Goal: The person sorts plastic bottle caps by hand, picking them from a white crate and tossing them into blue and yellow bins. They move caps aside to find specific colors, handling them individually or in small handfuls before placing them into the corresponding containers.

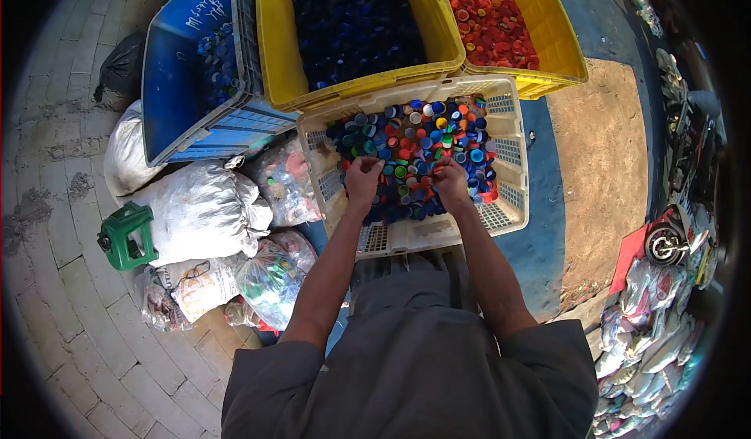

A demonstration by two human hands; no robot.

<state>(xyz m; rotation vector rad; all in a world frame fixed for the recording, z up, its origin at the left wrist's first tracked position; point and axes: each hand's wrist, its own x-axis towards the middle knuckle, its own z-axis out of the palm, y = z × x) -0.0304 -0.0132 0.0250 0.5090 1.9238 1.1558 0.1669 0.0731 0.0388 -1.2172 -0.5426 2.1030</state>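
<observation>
Both of your hands are down in the cream crate (512,204), on its heap of mixed caps (415,134). Your left hand (363,179) lies near the crate's middle, toward its left wall, with the fingers (358,163) curled and pressed into the caps. Your right hand (452,182) lies toward the crate's right wall, its fingers bent down the same way. The backs of your hands face the camera and hide the fingertips, so I cannot tell whether either hand pinches a cap or only rests on the heap. The hands are near each other but apart, with a strip of caps between them.

The crate's near rim lies close to your knees, and its bare slatted bottom shows along that near side. Its far rim meets two bins: the left yellow crate (270,48), full of dark blue caps (356,25), and the right yellow crate (567,60), full of red caps (489,17). A blue crate (168,79) leans beyond the cream crate's far left corner. White sacks (199,208) and clear bags (274,271) crowd the cream crate's left wall. To the right of the cream crate the ground (594,150) lies bare, giving you the widest open room.
</observation>
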